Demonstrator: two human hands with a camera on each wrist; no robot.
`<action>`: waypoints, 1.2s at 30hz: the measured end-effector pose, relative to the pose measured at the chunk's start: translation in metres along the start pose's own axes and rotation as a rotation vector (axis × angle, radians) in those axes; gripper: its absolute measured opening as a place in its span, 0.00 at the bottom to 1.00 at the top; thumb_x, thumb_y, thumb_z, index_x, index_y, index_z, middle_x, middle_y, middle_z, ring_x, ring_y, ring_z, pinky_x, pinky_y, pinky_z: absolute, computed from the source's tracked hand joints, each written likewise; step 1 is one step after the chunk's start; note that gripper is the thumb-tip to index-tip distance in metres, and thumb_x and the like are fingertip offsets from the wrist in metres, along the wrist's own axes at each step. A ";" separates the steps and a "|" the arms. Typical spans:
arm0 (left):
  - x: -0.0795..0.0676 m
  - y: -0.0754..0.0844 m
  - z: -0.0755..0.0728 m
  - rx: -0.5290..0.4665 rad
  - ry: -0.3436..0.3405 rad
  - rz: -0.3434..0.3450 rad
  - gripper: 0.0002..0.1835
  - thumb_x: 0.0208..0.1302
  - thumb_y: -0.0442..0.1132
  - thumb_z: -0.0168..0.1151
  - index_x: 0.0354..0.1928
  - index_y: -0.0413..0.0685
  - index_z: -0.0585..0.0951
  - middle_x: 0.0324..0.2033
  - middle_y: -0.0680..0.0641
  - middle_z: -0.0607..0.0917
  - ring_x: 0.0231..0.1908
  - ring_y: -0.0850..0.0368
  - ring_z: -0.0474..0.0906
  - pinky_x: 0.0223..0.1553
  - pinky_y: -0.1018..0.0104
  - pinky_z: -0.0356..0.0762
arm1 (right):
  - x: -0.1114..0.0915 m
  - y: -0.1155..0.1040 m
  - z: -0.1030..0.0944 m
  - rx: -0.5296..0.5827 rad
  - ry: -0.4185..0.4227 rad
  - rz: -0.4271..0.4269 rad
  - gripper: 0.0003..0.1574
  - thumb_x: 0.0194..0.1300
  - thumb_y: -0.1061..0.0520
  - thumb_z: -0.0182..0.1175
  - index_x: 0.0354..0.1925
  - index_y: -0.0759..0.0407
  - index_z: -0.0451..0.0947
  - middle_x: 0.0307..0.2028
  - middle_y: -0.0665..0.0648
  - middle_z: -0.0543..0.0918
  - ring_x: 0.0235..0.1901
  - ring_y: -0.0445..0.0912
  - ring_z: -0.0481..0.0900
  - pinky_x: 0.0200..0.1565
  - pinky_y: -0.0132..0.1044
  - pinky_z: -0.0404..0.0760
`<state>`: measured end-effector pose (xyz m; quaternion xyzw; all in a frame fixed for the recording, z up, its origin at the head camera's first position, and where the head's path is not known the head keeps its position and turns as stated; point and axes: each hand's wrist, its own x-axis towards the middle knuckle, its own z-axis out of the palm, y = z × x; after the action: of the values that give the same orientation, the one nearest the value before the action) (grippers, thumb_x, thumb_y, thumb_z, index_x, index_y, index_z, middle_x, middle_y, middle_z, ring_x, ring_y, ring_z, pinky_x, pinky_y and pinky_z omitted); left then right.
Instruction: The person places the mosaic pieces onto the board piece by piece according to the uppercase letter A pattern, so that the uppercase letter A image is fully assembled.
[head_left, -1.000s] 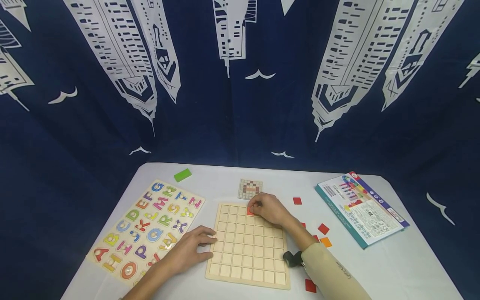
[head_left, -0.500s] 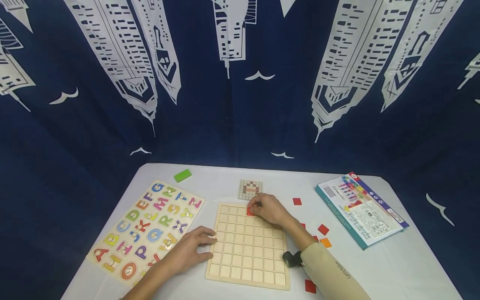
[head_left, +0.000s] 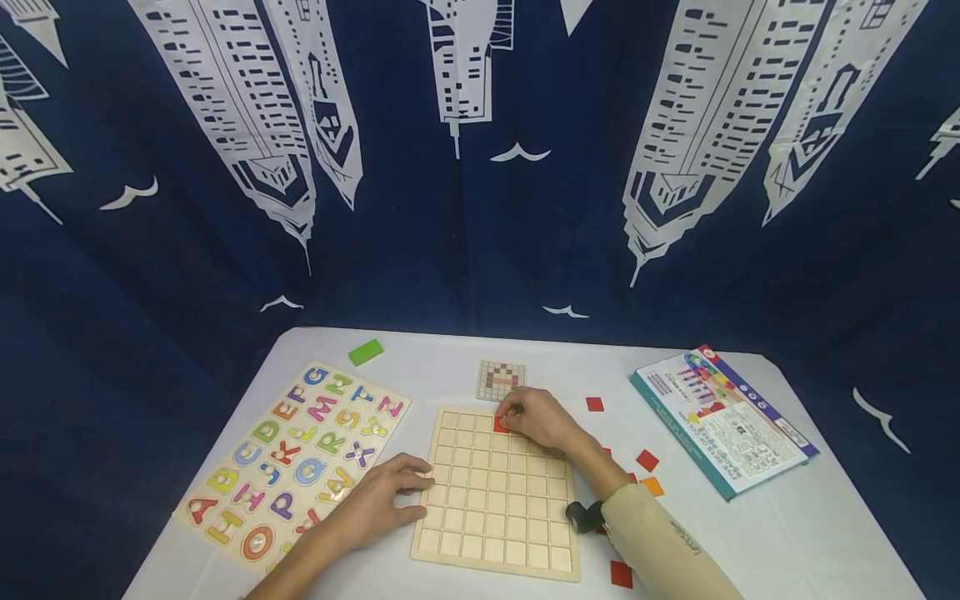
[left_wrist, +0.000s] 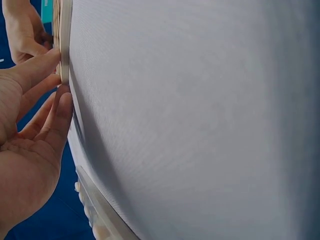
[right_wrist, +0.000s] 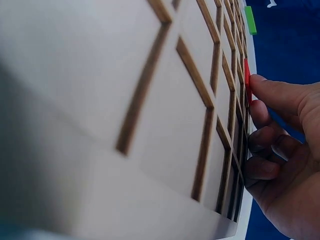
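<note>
A pale wooden grid board (head_left: 486, 502) lies in front of me on the white table. My right hand (head_left: 542, 418) is at its far edge, thumb and forefinger pinching a red square tile (head_left: 501, 426) at a cell of the top row. In the right wrist view the red tile (right_wrist: 247, 82) sits tilted against the thumb tip, the other fingers curled below. My left hand (head_left: 384, 503) touches the board's left edge with extended fingertips and thumb; the left wrist view shows those fingers (left_wrist: 62, 112) against the board's side. Just beyond the board lies a small pattern card (head_left: 501, 380).
An alphabet puzzle board (head_left: 300, 454) lies at the left, partly under the left forearm. A green block (head_left: 366, 352) is at the back. Loose red tiles (head_left: 647, 459) and an orange tile (head_left: 652, 486) lie right of the board, near a boxed set (head_left: 723, 421).
Both hands stay in place, and the red tile keeps its position under the right fingers. Only a slight shift of the head view shows.
</note>
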<state>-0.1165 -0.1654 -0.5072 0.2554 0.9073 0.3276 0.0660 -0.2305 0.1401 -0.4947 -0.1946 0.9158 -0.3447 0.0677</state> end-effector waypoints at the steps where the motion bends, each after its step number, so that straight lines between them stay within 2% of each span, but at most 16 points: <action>1: 0.000 0.000 0.000 -0.003 -0.001 -0.001 0.21 0.59 0.42 0.74 0.55 0.48 0.85 0.60 0.57 0.78 0.52 0.61 0.79 0.55 0.62 0.81 | 0.000 0.000 0.000 0.002 -0.002 0.003 0.04 0.62 0.59 0.69 0.35 0.49 0.86 0.30 0.44 0.79 0.33 0.40 0.75 0.40 0.36 0.76; 16: 0.000 0.002 -0.001 -0.002 0.010 0.004 0.21 0.58 0.41 0.74 0.54 0.48 0.86 0.59 0.57 0.79 0.52 0.62 0.79 0.55 0.62 0.81 | 0.000 -0.001 -0.002 0.016 -0.013 -0.008 0.04 0.63 0.60 0.68 0.36 0.50 0.85 0.29 0.45 0.79 0.32 0.41 0.75 0.39 0.36 0.77; 23: 0.000 0.000 0.000 -0.033 -0.001 0.001 0.20 0.59 0.40 0.74 0.54 0.47 0.86 0.59 0.55 0.79 0.46 0.63 0.81 0.48 0.69 0.83 | 0.000 -0.001 0.000 0.005 -0.017 0.006 0.04 0.63 0.59 0.68 0.35 0.49 0.85 0.29 0.45 0.78 0.33 0.41 0.74 0.40 0.37 0.76; 36: 0.000 0.000 0.000 -0.050 -0.008 -0.006 0.20 0.59 0.41 0.73 0.54 0.47 0.86 0.59 0.54 0.79 0.45 0.63 0.80 0.46 0.69 0.82 | 0.000 0.000 0.000 0.003 -0.015 -0.009 0.03 0.63 0.59 0.68 0.36 0.51 0.86 0.29 0.44 0.79 0.33 0.41 0.74 0.39 0.37 0.76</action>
<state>-0.1171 -0.1658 -0.5071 0.2521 0.8993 0.3489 0.0769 -0.2303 0.1401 -0.4941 -0.2011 0.9139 -0.3448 0.0734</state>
